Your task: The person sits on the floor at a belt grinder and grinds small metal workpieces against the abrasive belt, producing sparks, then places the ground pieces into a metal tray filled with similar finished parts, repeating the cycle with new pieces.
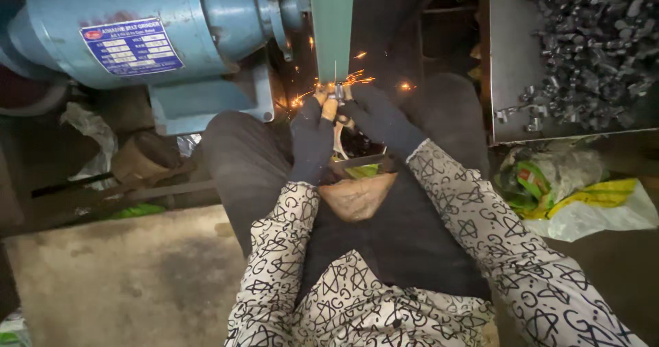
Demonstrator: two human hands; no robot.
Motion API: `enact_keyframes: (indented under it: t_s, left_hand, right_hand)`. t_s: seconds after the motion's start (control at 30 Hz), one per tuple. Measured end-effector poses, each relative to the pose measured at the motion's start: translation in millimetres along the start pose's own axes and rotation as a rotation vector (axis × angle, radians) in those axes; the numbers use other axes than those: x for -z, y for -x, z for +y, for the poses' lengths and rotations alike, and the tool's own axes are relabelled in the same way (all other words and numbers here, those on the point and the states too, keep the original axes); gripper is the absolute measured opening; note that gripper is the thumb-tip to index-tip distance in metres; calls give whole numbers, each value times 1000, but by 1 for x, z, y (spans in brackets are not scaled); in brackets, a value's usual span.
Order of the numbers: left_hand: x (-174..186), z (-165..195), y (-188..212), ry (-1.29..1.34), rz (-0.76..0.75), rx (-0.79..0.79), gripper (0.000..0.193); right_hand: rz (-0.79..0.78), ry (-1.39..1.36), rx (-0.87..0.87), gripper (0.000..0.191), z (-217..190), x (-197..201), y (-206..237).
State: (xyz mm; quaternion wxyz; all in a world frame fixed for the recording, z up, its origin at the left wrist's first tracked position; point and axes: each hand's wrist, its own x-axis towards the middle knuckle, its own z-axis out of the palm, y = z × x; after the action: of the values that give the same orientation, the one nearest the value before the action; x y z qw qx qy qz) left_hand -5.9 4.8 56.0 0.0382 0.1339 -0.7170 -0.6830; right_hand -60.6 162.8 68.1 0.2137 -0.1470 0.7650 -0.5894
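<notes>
Against the green belt [331,24], small metal piece [338,93]

A metalworking workshop: blue belt grinder [171,38] throwing sparks [343,83] (tray of small metal parts [590,45] alongside).

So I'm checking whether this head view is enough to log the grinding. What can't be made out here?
- Small metal part, head view: mostly hidden by the gloved fingers and sparks; its shape is unclear.
- Green belt: cut off by the top edge.
- Blue motor: cut off at the top-left edges.
- Tray of metal pieces: pieces too small and dark to identify, cut off at right.
</notes>
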Motion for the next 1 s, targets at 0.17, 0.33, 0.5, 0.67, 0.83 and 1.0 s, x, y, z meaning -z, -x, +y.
enact_keyframes:
  t_s: [0.17, 0.33, 0.5, 0.67, 0.83, 1.0]
  left_hand:
    - [-11, 0, -8, -103, -64, -49, 35]
    - [-23, -1, -4, -226, -16, 1, 41]
    - [-9, 5, -2, 72, -161, -24, 32]
    - [-8, 2, 6, 225, -116, -74, 30]
    - [-9, -1, 9, 487, -102, 108, 24]
    - [-7, -6, -9, 363, -43, 3, 23]
  right_hand:
    - [37, -188, -85, 25, -6, 10, -4]
    - [34, -163, -61, 24, -11, 17, -7]
    - [9, -11, 42, 26, -8, 25, 3]
    - [120, -100, -19, 21, 1, 7, 17]
    - [107, -167, -122, 21, 0, -1, 17]
    - [100, 105, 140, 20, -8, 10, -5]
